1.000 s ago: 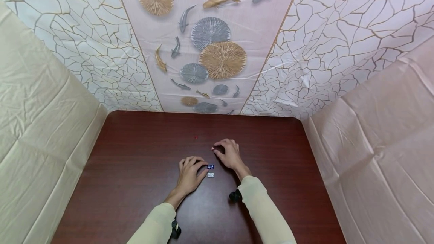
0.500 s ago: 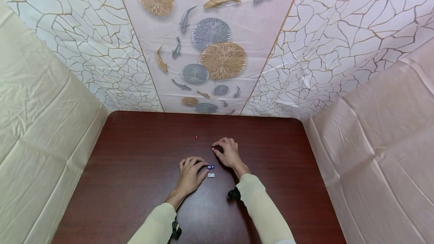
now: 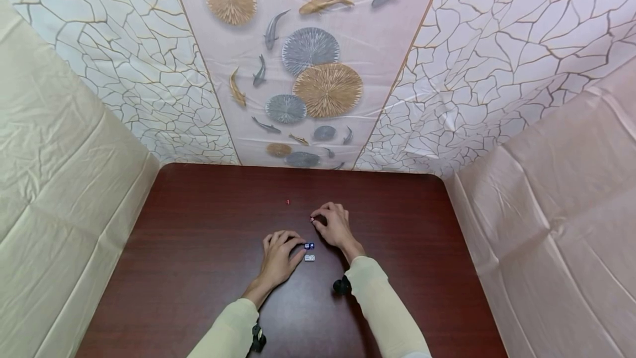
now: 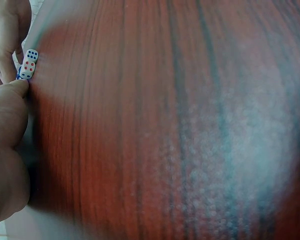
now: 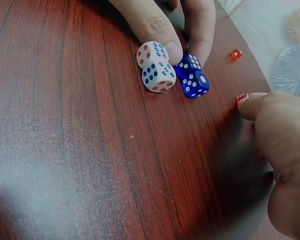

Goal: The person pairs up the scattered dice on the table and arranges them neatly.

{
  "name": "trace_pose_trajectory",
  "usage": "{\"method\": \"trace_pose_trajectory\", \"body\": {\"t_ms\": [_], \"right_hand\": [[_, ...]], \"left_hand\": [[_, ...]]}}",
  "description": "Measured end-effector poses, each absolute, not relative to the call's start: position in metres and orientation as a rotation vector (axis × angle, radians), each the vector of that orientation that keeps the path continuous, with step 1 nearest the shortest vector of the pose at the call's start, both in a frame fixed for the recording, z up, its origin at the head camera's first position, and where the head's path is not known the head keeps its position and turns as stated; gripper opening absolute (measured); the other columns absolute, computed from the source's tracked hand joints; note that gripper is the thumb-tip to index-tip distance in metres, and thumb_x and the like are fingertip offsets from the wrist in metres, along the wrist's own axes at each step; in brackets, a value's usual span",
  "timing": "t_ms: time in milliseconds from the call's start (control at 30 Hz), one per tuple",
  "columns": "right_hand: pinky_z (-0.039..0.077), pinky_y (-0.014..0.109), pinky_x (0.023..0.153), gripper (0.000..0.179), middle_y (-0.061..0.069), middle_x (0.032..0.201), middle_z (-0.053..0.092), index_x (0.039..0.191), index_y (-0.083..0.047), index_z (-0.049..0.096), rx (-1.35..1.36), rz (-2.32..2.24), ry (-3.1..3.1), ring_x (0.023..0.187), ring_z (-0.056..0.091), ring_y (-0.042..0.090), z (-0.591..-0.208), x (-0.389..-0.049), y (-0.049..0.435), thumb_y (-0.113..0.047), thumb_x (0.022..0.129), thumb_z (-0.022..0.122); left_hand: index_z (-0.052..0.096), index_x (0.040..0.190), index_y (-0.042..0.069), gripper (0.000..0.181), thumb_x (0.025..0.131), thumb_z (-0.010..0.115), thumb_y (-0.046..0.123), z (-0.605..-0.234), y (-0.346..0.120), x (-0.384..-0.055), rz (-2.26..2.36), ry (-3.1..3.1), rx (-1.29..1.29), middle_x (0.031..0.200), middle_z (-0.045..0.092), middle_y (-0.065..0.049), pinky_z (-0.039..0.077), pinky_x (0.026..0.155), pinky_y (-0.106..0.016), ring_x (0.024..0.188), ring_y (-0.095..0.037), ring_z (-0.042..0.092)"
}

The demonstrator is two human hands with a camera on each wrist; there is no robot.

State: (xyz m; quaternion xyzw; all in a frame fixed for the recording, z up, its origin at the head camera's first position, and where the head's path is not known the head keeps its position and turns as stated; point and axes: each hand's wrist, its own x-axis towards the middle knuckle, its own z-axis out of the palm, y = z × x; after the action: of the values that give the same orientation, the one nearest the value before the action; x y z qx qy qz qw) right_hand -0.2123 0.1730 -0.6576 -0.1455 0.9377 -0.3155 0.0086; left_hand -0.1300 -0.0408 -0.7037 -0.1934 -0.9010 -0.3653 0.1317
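My left hand (image 3: 276,257) rests on the table and pinches the farther of two translucent blue dice (image 5: 195,84) between thumb and index finger. The blue dice sit side by side, touching. Nearer me, two white dice (image 5: 159,76) with red and blue pips form a similar pair beside the left thumb. Ahead and to the right, my right hand (image 3: 335,228) pinches a red die (image 5: 242,97) between thumb and index finger, low over the table. The fingers partly cover that die. A second red die (image 3: 287,202) lies alone farther back, left of the right hand.
The dark reddish-brown wooden table (image 3: 208,198) runs back to a patterned cloth wall (image 3: 328,87). Beige cloth panels (image 3: 556,198) stand along both sides. Each sleeve cuff carries a small black camera (image 3: 342,286).
My right thumb and index finger have come in round the red die, and the right forearm has shifted slightly left. The left hand stays in place at the blue dice.
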Motion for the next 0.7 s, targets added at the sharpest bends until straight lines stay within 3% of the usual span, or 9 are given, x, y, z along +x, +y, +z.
{"method": "trace_pose_trajectory", "body": {"t_ms": [700], "right_hand": [[0.038,0.059,0.116,0.013,0.011,0.129,0.073,0.118,-0.016,0.084,-0.415,-1.026,2.932,0.132,0.059,0.036,-0.6604,-0.2051,0.1742,-0.022,0.108,0.078]], "left_hand": [[0.085,0.117,0.019,0.019,0.099,0.089,0.024,-0.7065,-0.0412,-0.1301,-1.096,-2.595,-0.56,0.126,0.076,-0.003,0.031,0.111,-0.066,0.124,-0.034,0.063]]}}
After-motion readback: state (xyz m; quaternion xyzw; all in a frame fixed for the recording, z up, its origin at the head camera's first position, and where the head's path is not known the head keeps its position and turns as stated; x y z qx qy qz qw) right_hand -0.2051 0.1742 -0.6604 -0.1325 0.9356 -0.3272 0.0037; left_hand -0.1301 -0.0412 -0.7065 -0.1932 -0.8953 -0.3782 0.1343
